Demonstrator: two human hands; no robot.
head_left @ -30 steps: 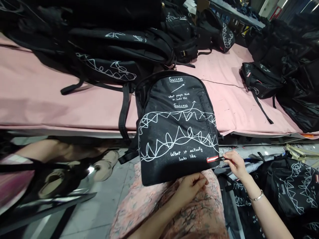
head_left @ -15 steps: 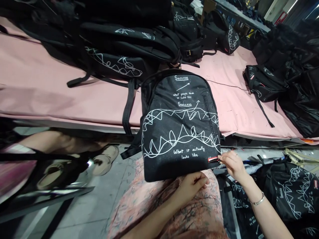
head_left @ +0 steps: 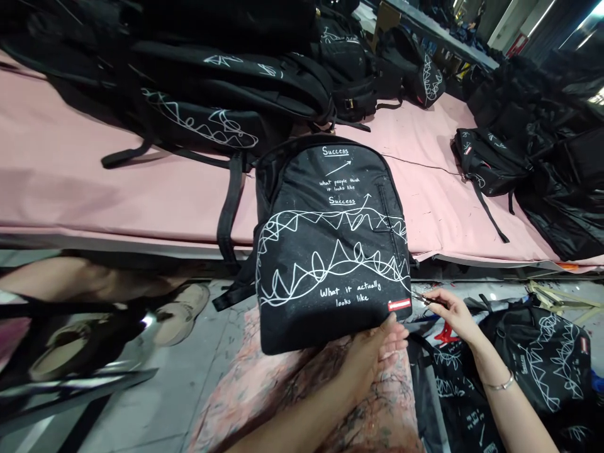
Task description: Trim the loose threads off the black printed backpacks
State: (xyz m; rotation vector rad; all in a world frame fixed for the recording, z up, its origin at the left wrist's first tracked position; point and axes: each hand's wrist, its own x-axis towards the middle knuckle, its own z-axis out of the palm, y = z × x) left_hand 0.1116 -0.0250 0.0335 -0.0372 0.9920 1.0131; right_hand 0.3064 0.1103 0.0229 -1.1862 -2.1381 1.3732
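A black backpack (head_left: 330, 251) with white scribbled lines and "Success" lettering stands tilted at the table's edge, its base over my lap. My left hand (head_left: 372, 349) grips its lower right corner, thumb just under the small red label (head_left: 399, 305), fingers beneath the bottom edge. To the right of the corner, my right hand (head_left: 450, 313) pinches a pair of small dark thread snips (head_left: 427, 299). Their tips point left at the bag's side, close to it; whether they touch it I cannot tell.
Black backpacks (head_left: 226, 82) are piled along the back of the pink-covered table (head_left: 189, 189). A smaller black bag (head_left: 491, 160) lies at the right. More printed backpacks (head_left: 538, 352) sit low on my right. Another person's leg and shoe (head_left: 182, 314) show at the left.
My right hand has drawn the snips off the red label and moved right. My left hand has risen to the bag's corner and taken hold. The view has shifted slightly.
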